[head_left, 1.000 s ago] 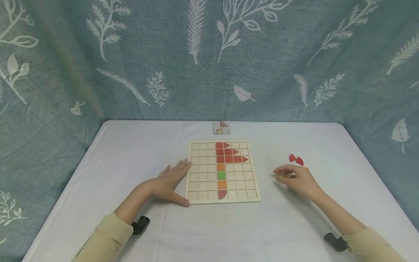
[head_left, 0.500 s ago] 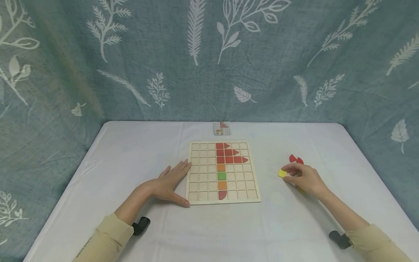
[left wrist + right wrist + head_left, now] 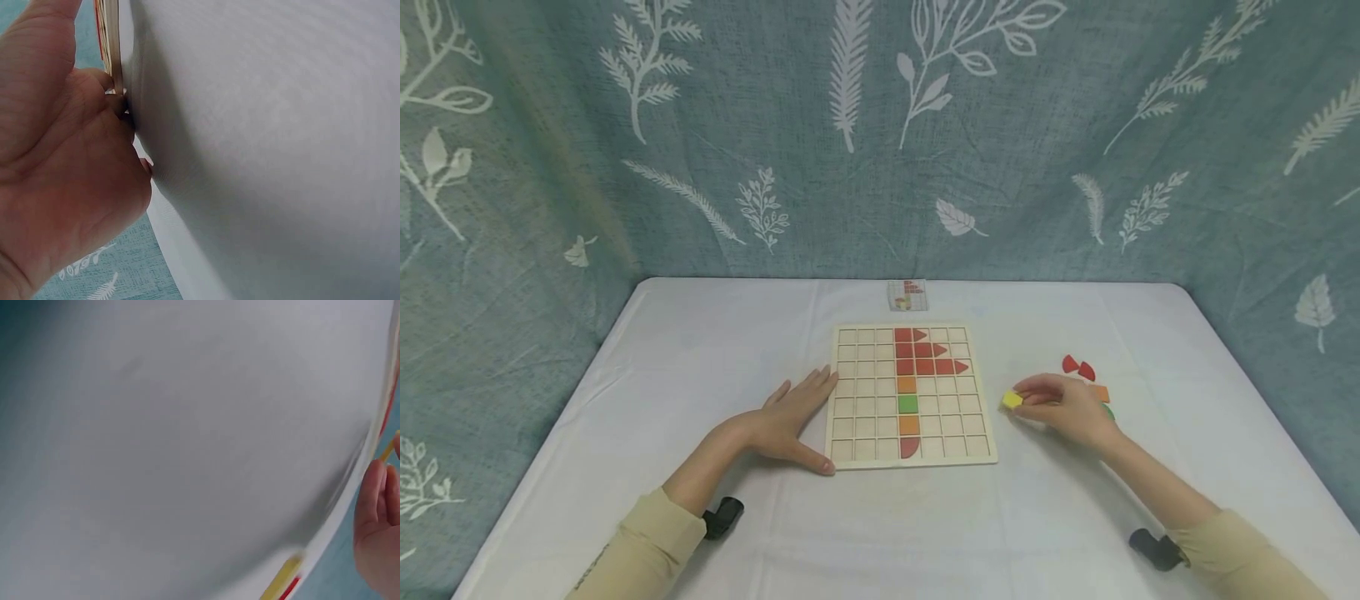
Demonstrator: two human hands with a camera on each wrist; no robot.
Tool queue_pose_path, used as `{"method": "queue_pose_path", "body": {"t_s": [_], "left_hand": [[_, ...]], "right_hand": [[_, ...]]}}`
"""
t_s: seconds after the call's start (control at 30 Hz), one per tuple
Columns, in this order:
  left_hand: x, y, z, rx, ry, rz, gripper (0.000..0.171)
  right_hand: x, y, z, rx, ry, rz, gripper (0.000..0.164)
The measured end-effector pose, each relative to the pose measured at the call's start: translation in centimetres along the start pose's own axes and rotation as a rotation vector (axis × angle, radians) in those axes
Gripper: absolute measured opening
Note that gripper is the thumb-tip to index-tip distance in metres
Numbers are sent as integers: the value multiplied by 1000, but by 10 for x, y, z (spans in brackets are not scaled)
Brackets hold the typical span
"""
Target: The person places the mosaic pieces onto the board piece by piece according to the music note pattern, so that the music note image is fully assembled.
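A wooden grid board (image 3: 857, 429) lies mid-table, set with red, orange and green pieces in its middle column and red rows running right from the column's top. My left hand (image 3: 786, 425) rests along the board's left edge, fingers and thumb spread; the left wrist view shows the palm beside the board's side (image 3: 114, 37). Just right of the board, my right hand (image 3: 1067, 408) pinches a yellow square piece (image 3: 1012, 400) between thumb and fingertips. The right wrist view catches only part of that hand (image 3: 378, 531) and a sliver of the yellow piece (image 3: 389, 450).
Beyond the right hand lie two red wedge-shaped pieces (image 3: 1070, 363), an orange piece (image 3: 1100, 393) and a green piece (image 3: 1109, 412), partly hidden. A small pattern card (image 3: 907, 295) sits behind the board. A leaf-printed teal curtain (image 3: 880, 208) rises at the table's far edge.
The right hand has moved left toward the board with the yellow piece, uncovering the orange and green pieces behind it. The left hand and board have stayed put.
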State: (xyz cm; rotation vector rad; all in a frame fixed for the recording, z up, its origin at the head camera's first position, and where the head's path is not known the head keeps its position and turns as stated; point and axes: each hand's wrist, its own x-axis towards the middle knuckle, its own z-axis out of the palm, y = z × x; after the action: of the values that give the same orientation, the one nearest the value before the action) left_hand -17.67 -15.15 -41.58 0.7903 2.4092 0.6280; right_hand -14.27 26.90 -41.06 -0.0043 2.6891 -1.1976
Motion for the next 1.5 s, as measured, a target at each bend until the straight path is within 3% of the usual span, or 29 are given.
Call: {"method": "queue_pose_path", "body": {"t_s": [0.2,0.3,0.67,0.8,0.9,1.0,1.3,1.5], "left_hand": [[-1,3,-2,-12,-3,7,126],[-1,3,-2,-14,-5,6,126],[-2,5,-1,-2,7,-16,127],[-3,6,-1,-5,8,-20,126],[-3,6,-1,-2,11,-21,126],[-2,4,0,7,9,-26,127],[1,0,2,15,8,-28,128],[1,-1,4,18,6,-21,128]], "right_hand": [[6,-27,27,125,-80,29,31],[9,-41,40,155,-117,-5,29],[23,-83,85,34,-250,-268,15],[26,-90,97,-20,-272,-411,11],[28,-93,102,-49,-270,-515,8],[29,-97,105,-63,-279,-558,3],[30,-99,104,-219,-268,-579,4],[27,-95,104,-227,-258,-591,5]]}}
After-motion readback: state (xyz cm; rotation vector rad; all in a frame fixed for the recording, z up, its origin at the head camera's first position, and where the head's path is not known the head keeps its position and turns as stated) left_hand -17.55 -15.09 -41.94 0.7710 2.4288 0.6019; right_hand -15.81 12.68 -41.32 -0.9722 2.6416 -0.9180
